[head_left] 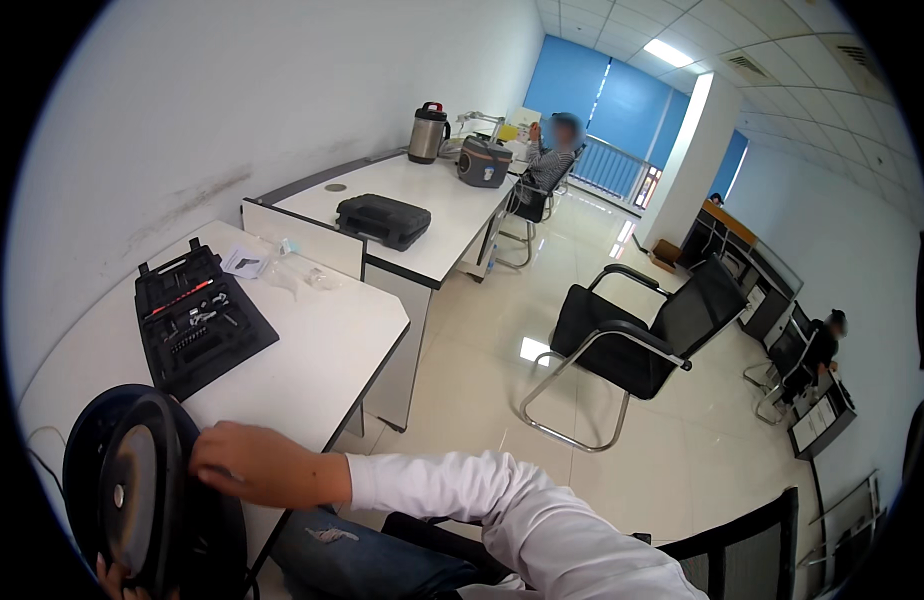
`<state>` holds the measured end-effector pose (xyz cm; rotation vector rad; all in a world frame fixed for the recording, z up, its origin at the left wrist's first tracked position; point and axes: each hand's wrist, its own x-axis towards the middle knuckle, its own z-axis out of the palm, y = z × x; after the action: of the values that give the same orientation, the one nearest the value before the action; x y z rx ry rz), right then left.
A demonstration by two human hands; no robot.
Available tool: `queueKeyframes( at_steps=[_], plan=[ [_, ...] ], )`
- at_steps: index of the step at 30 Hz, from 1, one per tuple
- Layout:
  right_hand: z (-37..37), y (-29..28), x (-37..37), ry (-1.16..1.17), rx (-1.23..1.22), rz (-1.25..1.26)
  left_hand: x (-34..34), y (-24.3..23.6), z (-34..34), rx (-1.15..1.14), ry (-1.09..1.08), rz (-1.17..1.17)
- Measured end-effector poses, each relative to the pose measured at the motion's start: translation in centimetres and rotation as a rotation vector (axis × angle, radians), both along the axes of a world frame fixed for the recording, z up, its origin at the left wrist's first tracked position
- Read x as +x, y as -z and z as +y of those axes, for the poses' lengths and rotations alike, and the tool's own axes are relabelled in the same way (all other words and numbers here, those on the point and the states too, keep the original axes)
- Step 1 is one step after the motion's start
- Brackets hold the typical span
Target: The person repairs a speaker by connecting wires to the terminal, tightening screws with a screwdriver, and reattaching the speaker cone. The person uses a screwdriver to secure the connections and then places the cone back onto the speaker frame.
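A round black pan-like appliance [172, 440] stands tilted at the lower left. Its shiny metal disc [132, 495] has a silver knob in the middle, and a wider dark bowl-shaped part sits behind it. Fingers of my left hand [120, 582] curl round its lower edge; most of that hand is hidden. My right hand [247, 465] is at the right rim, fingers bent and closed together; whatever they hold is too small or hidden to name. Beyond both hands, an open black tool case [207, 330] holds sockets, bits and a red-striped tool.
Clear plastic bags [297, 275] and a printed leaflet [244, 262] lie beside the case. Past a low partition are a closed black case [384, 220], a steel jug [427, 135] and a grey box [484, 162]. A black chair [642, 335] stands right; other people sit farther off.
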<state>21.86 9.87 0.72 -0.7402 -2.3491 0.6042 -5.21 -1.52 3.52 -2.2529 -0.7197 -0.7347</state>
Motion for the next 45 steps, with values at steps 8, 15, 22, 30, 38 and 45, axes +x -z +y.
queueKeyframes(
  at_steps=[8, 15, 22, 30, 38, 45],
  plan=[
    [3.9, -0.1, -1.3, -0.010, -1.008, 0.308, -0.2, 0.2, 0.0, 0.034, -0.023, 0.032],
    [7.3, -2.7, -1.8, -0.108, -0.846, 0.036, -0.3, 0.2, -0.5, -0.064, -0.006, 0.068],
    [9.1, -1.3, -4.0, 0.006, -0.781, -0.008, 0.0, 0.1, -1.1, -0.091, -0.031, 0.089],
    [9.8, 1.6, -5.5, 0.063, -0.548, 0.089, -1.0, 1.7, -0.9, 0.028, 0.015, 0.092],
    [9.8, 3.9, -5.1, 0.083, -0.206, 0.205, -0.6, 0.3, -1.0, -0.130, -0.043, 0.271],
    [9.1, 3.6, -5.1, 0.060, -0.241, 0.189, -1.0, 0.9, -0.9, -0.111, -0.043, 0.270]
  ],
)
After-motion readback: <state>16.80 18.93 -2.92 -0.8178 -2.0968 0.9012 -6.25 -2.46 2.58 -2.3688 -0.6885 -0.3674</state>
